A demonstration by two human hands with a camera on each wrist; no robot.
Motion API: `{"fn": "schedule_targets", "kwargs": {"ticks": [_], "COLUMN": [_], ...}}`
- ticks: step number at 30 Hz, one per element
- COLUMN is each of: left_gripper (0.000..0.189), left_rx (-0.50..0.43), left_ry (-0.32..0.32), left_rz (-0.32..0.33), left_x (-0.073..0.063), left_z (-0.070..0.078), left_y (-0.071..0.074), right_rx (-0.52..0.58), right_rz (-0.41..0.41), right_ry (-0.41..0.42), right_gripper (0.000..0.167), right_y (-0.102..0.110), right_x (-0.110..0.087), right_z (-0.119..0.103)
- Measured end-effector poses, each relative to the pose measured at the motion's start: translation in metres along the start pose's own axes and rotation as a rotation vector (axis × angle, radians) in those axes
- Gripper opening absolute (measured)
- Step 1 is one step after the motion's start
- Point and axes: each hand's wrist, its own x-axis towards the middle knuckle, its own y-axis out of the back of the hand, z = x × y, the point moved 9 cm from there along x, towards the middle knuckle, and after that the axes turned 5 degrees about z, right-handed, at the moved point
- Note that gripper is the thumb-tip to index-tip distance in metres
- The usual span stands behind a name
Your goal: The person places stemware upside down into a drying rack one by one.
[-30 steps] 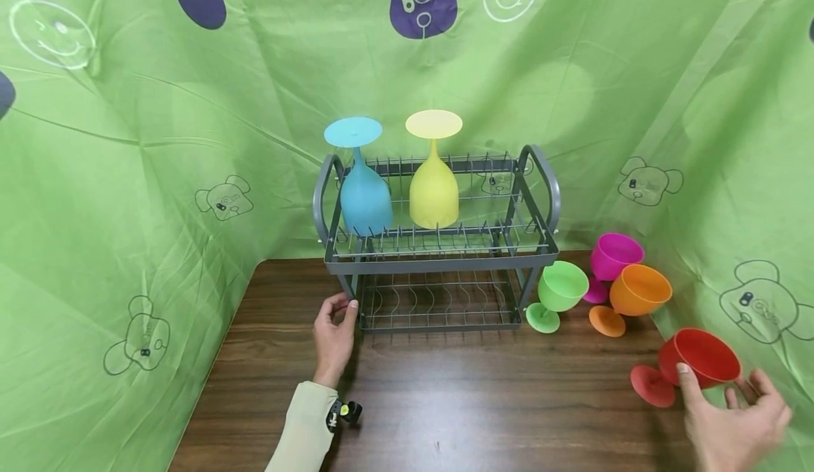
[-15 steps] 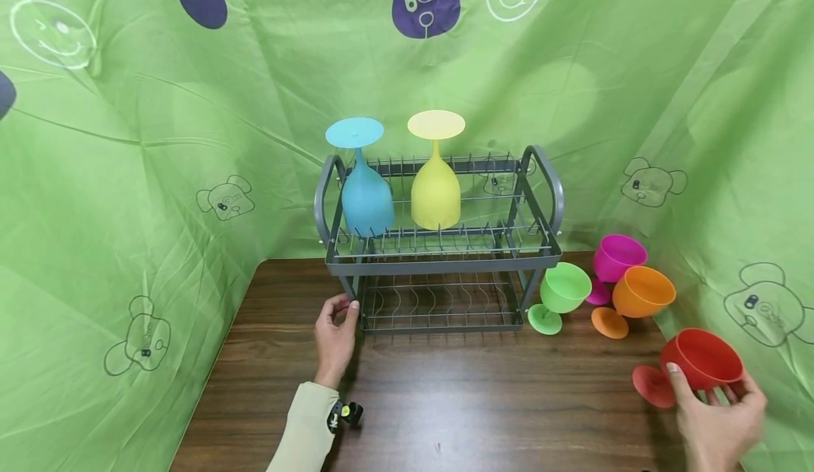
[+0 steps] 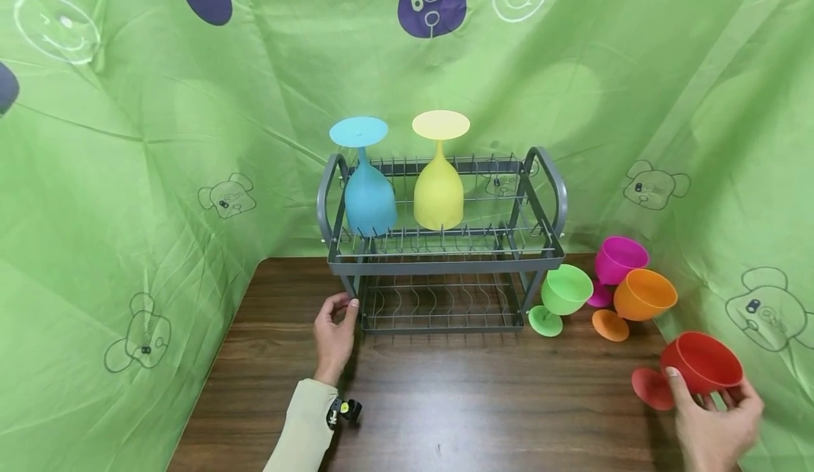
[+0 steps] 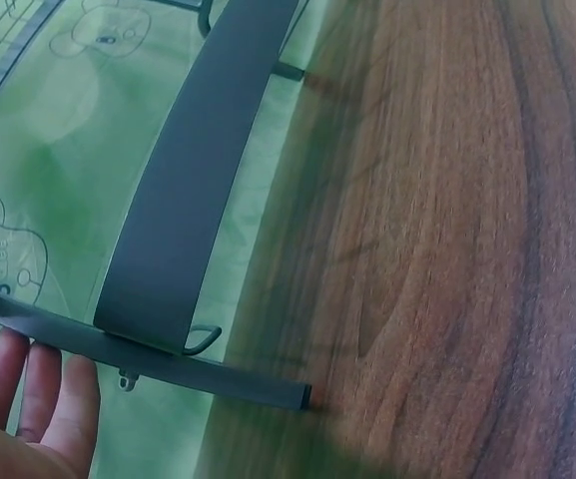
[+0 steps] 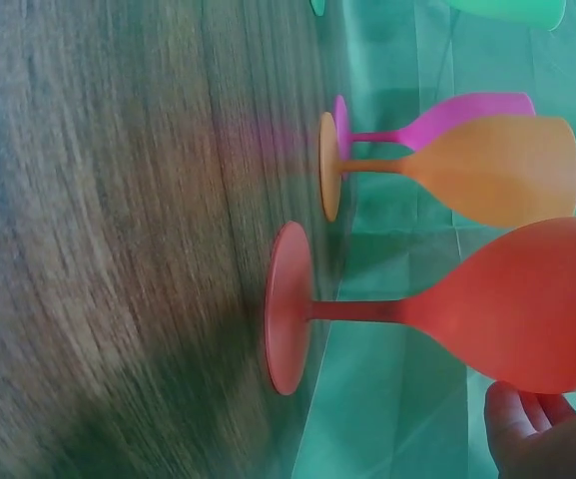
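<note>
red goblet gripped on the right as the left hand stays put on the rack

and there's the change: a second ago the right hand (image 3: 715, 422) had its fingers spread beside the red goblet (image 3: 702, 369), and now they've closed in, thumb on the near side of the bowl, fingers round the far side. that's a proper grip! the goblet is upright at the right end of the table (image 3: 458, 401), bowl up; whether its foot still bears on the wood, i can't tell.

over on the other flank, no movement: the left hand (image 3: 335, 334) pinches the dish rack (image 3: 445, 267) by its left leg, thumb one side, fingers the other, apparently steadying it.

up top, the blue goblet (image 3: 370, 203) and yellow goblet (image 3: 439, 196) sit upside down, just as they were. green goblet (image 3: 566, 290), orange goblet (image 3: 644, 295) and pink goblet (image 3: 620, 261) stand upright by the rack's right side, untouched. so, by my reading, two are racked, the third is in hand but not yet brought over, and three wait.
</note>
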Motion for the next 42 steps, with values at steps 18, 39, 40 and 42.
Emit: {"fn": "schedule_targets", "kwargs": {"ticks": [18, 39, 40, 42], "left_gripper": [0.020, 0.037, 0.038, 0.038], "left_rx": [0.022, 0.109, 0.106, 0.092], "left_ry": [0.004, -0.134, -0.151, -0.187], "left_rz": [0.018, -0.021, -0.026, -0.050], "left_x": [0.012, -0.012, -0.015, -0.022], "left_z": [-0.033, 0.007, 0.011, 0.021], "left_y": [-0.001, 0.005, 0.004, -0.001], "right_rx": [-0.012, -0.080, -0.086, -0.088], "right_rz": [-0.097, -0.513, -0.536, -0.574], "right_ry": [0.244, 0.743, 0.752, 0.774], "right_gripper": [0.089, 0.098, 0.099, 0.099], "right_y": [-0.015, -0.065, -0.067, -0.072], "right_x": [-0.048, -0.150, -0.153, -0.160], "right_z": [-0.059, -0.142, -0.144, -0.148]}}
